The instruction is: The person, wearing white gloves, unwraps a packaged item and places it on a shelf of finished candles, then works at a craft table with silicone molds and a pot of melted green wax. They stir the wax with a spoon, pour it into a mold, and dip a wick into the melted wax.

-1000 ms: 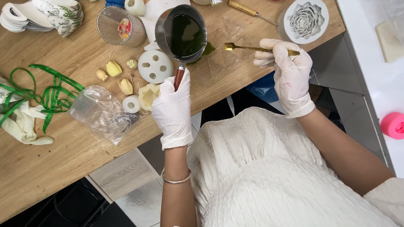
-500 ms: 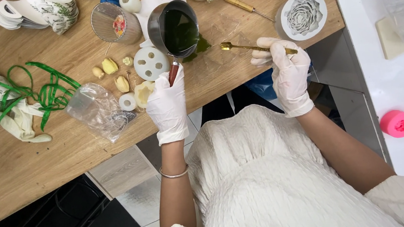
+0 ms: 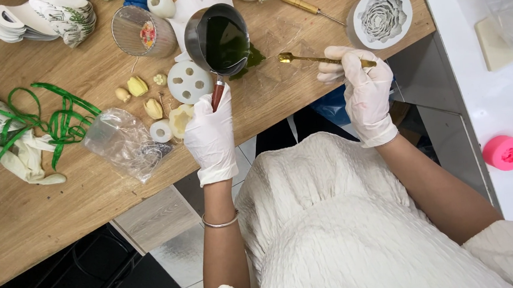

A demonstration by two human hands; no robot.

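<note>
- Left hand [image 3: 210, 132]: gloved, closed around handle of small pouring pot [image 3: 219, 40], green liquid inside.
- Right hand [image 3: 362, 90], 3 o'clock of pot: gloved, pinching brass spoon [image 3: 308, 58].

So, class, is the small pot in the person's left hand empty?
No: the pot, held by its handle in the gloved left hand, holds dark green liquid.

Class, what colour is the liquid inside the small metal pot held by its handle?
Dark green. The liquid in the pot, held by the left hand, shows best in the head view.

Crumpled clear plastic bag [image 3: 123, 142] on table [image 3: 41, 203].
</note>
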